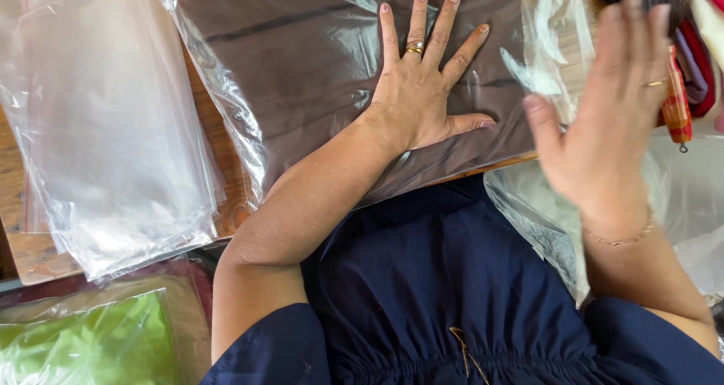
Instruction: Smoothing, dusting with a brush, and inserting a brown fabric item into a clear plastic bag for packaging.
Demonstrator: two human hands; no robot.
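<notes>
Bagged dark garment (302,46) under left hand (418,91)

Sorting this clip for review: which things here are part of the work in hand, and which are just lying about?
In hand:
- left hand, pressed flat on the bagged brown cloth
- right hand, blurred, raised over the bag's open end

Lying about:
- stack of empty clear bags
- bagged green cloth
- red clothes at the right edge
- wooden table

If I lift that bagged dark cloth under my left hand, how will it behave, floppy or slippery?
Probably floppy: the bagged dark cloth is soft folded fabric and flattens under the left hand. Likely slippery too, since its clear plastic film is glossy and wrinkled. It looks light, though its open end near the right hand may let the cloth slide out.
</notes>
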